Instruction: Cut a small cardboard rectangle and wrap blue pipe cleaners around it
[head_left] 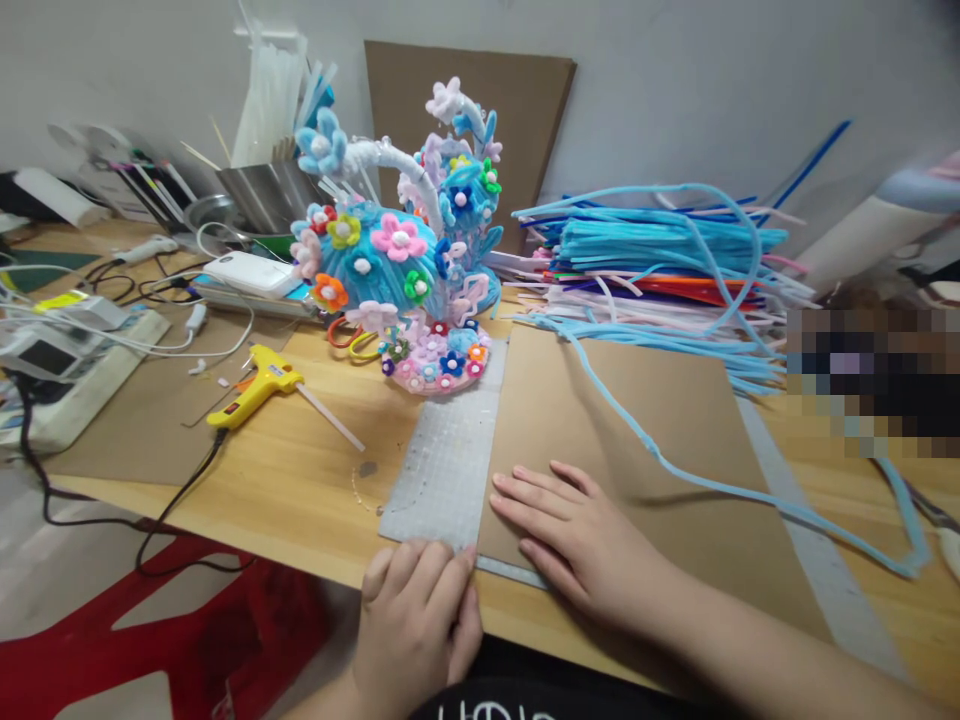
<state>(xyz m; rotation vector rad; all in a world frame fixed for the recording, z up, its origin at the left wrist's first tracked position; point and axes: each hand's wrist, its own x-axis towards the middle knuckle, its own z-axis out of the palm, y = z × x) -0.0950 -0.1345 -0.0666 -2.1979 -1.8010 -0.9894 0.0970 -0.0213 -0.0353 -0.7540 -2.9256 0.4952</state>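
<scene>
My right hand [574,535] lies flat and open on the near left corner of a brown cardboard sheet [637,440]. The cardboard rests on a translucent cutting mat [450,460]. My left hand [416,615] is curled at the table's front edge, its fingers closed over the near edge of the mat. A long light-blue pipe cleaner [675,470] runs across the cardboard to the right.
A pipe-cleaner flower sculpture [405,270] stands behind the mat. A yellow glue gun [255,385] lies to the left with its black cord trailing off the table. A pile of pipe cleaners [660,260] sits at the back right. Chargers and cables [82,330] crowd the far left.
</scene>
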